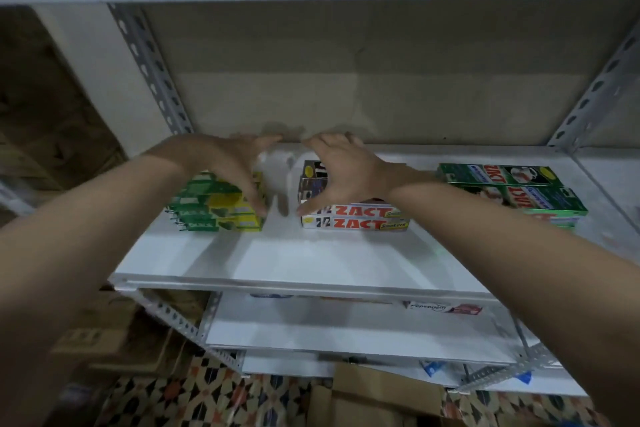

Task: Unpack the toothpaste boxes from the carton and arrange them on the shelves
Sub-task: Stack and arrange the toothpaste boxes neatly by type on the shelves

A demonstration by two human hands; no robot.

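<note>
On the white shelf (311, 263), 3 stacks of toothpaste boxes, left hand (228, 163) spread over the green stack (214, 208), right hand (343, 170) splayed wide on the white Zact stack (356, 218), darker green stack (512, 191) far right.

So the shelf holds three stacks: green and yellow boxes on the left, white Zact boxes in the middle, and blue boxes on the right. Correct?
Not quite. The right stack is dark green with red Zact lettering, not blue, as the head view shows. The rest holds: green and yellow boxes on the left and white Zact boxes in the middle, all on the same shelf.
</note>
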